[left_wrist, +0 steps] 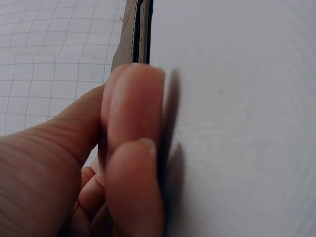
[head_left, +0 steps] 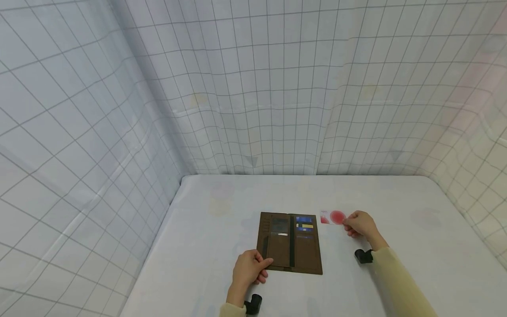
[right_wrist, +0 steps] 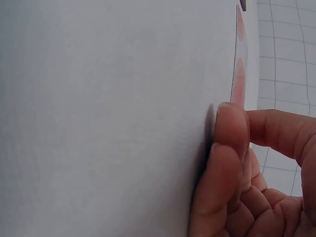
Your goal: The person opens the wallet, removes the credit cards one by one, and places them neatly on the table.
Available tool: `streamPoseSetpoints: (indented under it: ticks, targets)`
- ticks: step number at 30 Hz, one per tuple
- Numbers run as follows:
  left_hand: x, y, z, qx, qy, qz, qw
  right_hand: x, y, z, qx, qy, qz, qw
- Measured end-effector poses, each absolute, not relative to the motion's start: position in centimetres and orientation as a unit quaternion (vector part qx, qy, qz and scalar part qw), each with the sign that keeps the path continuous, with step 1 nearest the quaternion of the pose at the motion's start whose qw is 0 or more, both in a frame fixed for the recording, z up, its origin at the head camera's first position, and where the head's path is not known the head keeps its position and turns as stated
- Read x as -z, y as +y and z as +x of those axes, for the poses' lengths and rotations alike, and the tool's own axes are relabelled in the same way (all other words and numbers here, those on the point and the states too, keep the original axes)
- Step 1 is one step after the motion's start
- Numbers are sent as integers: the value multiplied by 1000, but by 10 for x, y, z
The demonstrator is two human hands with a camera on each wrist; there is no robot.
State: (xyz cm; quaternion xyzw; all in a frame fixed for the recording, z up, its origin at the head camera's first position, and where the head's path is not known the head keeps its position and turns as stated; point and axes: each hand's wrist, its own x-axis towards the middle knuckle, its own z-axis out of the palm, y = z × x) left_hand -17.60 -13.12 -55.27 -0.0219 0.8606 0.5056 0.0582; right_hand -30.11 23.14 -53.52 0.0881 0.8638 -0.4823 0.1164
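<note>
A brown bifold wallet [head_left: 306,255] lies spread out on the white table, with blue and yellow cards [head_left: 304,223] in the slots of its right half. My left hand [head_left: 249,267] pinches the wallet's lower left corner, thumb on top and fingers beneath; in the left wrist view the wallet's stitched edge [left_wrist: 140,34] runs up beyond the fingertips. To the right of the wallet, my right hand [head_left: 361,224] pinches the right end of a white card with red circles [head_left: 336,217]. The right wrist view shows that card [right_wrist: 239,81] edge-on, close over the table.
The white cloth-covered table [head_left: 206,246] extends around the wallet on all sides. White curtains with a dark grid [head_left: 253,97] hang behind it and along both sides. A black wrist camera [head_left: 363,256] sits on the right wrist, another [head_left: 253,304] on the left.
</note>
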Motion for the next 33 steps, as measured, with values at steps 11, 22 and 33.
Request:
streamPoseSetpoints:
  ticks: [11, 22, 33]
  targets:
    - [552, -132, -176, -511, 857, -31, 63, 527, 208, -307, 327, 940, 71, 60]
    - [551, -131, -178, -509, 858, -27, 64, 524, 135, -312, 438, 892, -103, 52]
    - [552, -131, -178, -513, 855, -32, 69, 531, 83, -315, 406, 889, -177, 116]
